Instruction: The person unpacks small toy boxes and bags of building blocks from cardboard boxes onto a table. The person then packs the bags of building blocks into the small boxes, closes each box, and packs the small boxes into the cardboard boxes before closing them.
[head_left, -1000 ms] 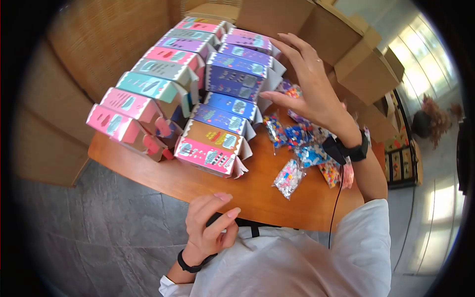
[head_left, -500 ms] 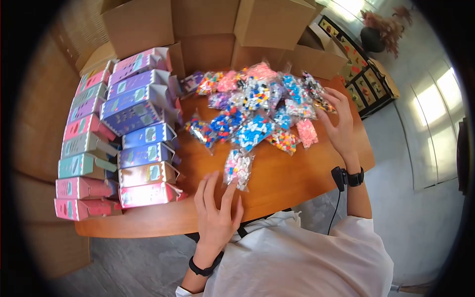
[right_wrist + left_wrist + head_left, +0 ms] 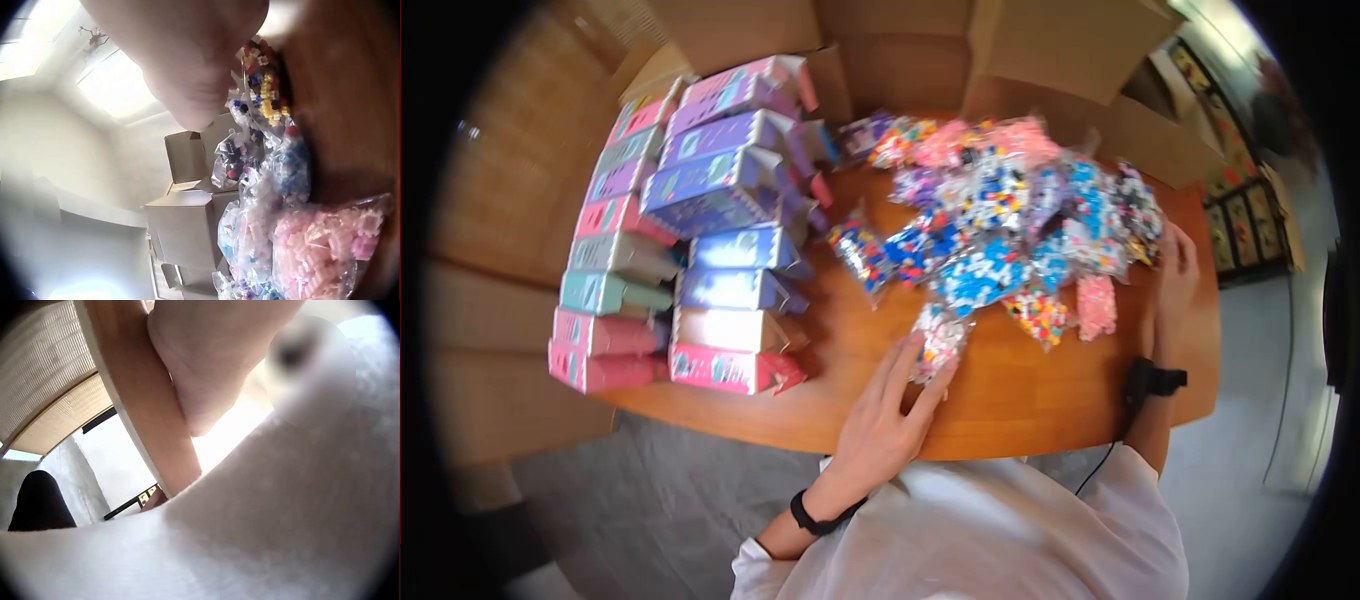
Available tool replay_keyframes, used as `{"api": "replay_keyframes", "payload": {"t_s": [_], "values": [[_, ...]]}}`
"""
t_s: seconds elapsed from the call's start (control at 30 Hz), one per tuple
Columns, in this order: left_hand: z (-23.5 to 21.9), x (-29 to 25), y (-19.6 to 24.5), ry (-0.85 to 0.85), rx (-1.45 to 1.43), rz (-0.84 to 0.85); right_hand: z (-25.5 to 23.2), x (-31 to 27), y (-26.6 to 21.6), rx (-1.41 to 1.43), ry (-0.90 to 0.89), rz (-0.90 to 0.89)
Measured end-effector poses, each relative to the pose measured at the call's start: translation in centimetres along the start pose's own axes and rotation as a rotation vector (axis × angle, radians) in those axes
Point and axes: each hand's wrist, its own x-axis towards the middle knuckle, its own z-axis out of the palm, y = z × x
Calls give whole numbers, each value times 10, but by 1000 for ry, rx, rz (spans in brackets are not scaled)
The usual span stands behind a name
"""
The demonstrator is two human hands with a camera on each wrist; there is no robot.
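Note:
In the head view my left hand [image 3: 882, 425] reaches over the table's near side, its fingertips at a clear bag of white and pink pieces [image 3: 943, 332]. Its fingers are extended, not curled round the bag. My right hand [image 3: 1176, 280] is at the right end of a heap of small clear bags [image 3: 1000, 195], beside a bag of black, white and yellow pieces [image 3: 1140, 215]. Blur softens its outline. A bag of pink pieces [image 3: 319, 250] shows large in the right wrist view, below the right hand [image 3: 194, 69]. In the left wrist view the left hand [image 3: 206, 356] hides its fingers.
Two rows of colourful small cartons [image 3: 725, 290] with flaps sticking out stand on the table's left side. Large brown cardboard boxes [image 3: 1050, 45] line the back. The wooden table [image 3: 1040, 410] has a rounded near edge. A cable [image 3: 1097, 470] hangs from the right wrist camera.
My left hand has moved forward from the table's front edge to the white and pink bag. The right hand has gone from beside the cartons to the heap's right end. The head view has shifted.

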Motion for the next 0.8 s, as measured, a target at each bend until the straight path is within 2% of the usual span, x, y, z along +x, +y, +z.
{"api": "replay_keyframes", "payload": {"t_s": [0.07, 0.23, 0.33, 0.47, 0.8], "values": [[1, -4, 1, -3, 34, -36, -8, 3, 13, -7, -57, 36], [4, -8, 1, 43, 6, 2, 3, -3, -17, -86, -121, 62], [2, -9, 4, 80, -31, 54, 6, -5, -17, -24, -132, 69], [5, -14, 2, 173, -4, 114, 6, -2, -9, -44, -155, -6], [0, -8, 8, 165, -16, 118, 8, -7, -18, -77, -143, 9]]}}
